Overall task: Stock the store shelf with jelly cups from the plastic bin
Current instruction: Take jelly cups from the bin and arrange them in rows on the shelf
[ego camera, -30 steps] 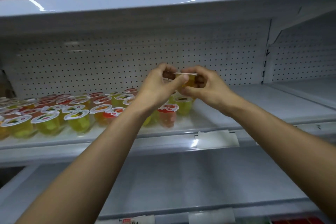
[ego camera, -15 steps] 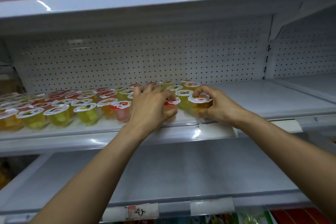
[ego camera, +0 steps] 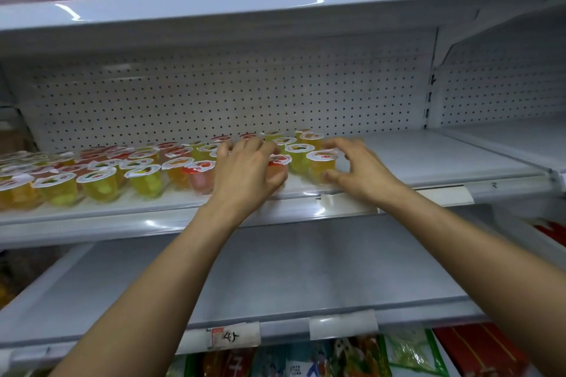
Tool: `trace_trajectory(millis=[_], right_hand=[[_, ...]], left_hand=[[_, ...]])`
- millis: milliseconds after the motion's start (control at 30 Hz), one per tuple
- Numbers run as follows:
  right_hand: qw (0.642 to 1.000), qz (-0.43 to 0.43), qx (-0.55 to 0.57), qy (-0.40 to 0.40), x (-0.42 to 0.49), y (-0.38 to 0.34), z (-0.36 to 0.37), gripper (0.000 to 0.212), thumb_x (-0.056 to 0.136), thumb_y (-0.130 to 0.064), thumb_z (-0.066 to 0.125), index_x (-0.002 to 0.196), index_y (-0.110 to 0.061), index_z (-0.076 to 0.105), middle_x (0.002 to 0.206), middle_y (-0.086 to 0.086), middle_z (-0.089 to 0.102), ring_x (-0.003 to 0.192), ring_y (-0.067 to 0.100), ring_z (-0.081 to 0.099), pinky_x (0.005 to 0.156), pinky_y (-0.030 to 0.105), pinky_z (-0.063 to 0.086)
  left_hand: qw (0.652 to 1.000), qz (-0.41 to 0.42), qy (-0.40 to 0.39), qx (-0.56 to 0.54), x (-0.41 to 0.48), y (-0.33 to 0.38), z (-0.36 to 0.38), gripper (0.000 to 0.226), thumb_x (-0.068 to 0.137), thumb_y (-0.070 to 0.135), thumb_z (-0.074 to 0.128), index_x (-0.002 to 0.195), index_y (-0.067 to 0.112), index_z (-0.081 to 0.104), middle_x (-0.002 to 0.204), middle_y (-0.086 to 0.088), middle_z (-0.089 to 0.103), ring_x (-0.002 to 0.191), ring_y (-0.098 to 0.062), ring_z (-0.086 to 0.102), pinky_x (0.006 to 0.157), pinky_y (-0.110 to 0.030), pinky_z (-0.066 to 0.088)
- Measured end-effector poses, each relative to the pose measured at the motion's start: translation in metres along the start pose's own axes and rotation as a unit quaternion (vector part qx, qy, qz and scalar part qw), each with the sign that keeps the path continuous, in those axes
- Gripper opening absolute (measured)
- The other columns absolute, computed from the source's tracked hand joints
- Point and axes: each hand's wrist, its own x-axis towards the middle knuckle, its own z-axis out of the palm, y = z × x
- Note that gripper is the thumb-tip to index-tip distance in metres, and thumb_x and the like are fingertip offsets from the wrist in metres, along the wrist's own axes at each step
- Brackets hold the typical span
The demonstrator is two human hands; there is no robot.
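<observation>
Left hand (ego camera: 245, 173), right hand (ego camera: 361, 170) at jelly cups (ego camera: 145, 177)

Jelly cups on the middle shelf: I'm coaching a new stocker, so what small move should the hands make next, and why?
Probably let go and draw both hands back. The orange jelly cup stands upright at the row's right end, with the right hand open around it; the left hand curls round the red-lidded jelly cup, also set on the shelf.
</observation>
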Motion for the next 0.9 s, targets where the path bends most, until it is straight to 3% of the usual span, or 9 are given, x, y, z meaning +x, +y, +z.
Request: trace_trajectory(millis=[100,267,433,600,733,900], right_hand=[[0.995,-0.052,-0.062,0.058,-0.033,-0.006,-0.004,0.046,0.087,-0.019,0.063,0.130,-0.027,0.051,0.133,0.001,0.047,0.124,0.020,0.043,0.097,0.029,0.037],[0.959,-0.172,-0.208,0.088,-0.102,-0.018,0.003,0.045,0.080,-0.018,0.069,0.123,-0.020,0.058,0.115,0.006,0.059,0.100,0.030,0.058,0.079,0.040,0.045],[0.944,-0.202,-0.261,0.017,-0.153,-0.046,0.032,0.054,0.084,-0.030,0.068,0.134,-0.020,0.050,0.119,0.007,0.058,0.104,0.030,0.057,0.082,0.040,0.045],[0.944,-0.214,-0.233,-0.099,-0.184,-0.087,0.084,0.060,0.094,-0.041,0.050,0.147,-0.028,0.026,0.136,0.001,0.043,0.121,0.023,0.044,0.094,0.038,0.037],[0.937,-0.232,-0.209,-0.157,-0.195,-0.128,0.137,0.064,0.093,-0.045,0.052,0.147,-0.030,0.022,0.142,-0.001,0.039,0.125,0.022,0.044,0.096,0.037,0.040],[0.919,-0.278,-0.177,-0.218,-0.199,-0.195,0.224,0.063,0.094,-0.048,0.050,0.147,-0.029,0.020,0.142,0.001,0.040,0.124,0.023,0.046,0.093,0.039,0.046]], left_hand=[[0.999,-0.007,0.050,-0.003,-0.032,0.006,-0.016,0.033,0.086,0.045,0.061,0.113,0.026,0.064,0.112,0.001,0.066,0.107,-0.026,0.060,0.090,-0.041,0.035],[0.997,-0.036,0.022,-0.061,-0.119,0.010,-0.039,0.041,0.085,0.038,0.068,0.123,0.024,0.059,0.114,0.002,0.065,0.098,-0.025,0.064,0.079,-0.042,0.050],[0.994,-0.095,-0.046,-0.039,-0.206,-0.009,-0.057,0.048,0.088,0.044,0.063,0.131,0.025,0.054,0.120,0.003,0.061,0.103,-0.022,0.062,0.077,-0.040,0.052],[0.982,-0.152,-0.112,0.006,-0.275,-0.053,-0.089,0.051,0.088,0.044,0.064,0.133,0.024,0.052,0.122,0.000,0.058,0.107,-0.025,0.059,0.081,-0.041,0.049],[0.964,-0.210,-0.159,0.044,-0.328,-0.103,-0.111,0.059,0.088,0.044,0.065,0.139,0.022,0.045,0.125,-0.004,0.054,0.101,-0.027,0.060,0.077,-0.041,0.050],[0.933,-0.280,-0.212,0.082,-0.393,-0.182,-0.128,0.068,0.088,0.046,0.064,0.144,0.021,0.034,0.128,-0.006,0.050,0.108,-0.031,0.056,0.079,-0.041,0.049]])
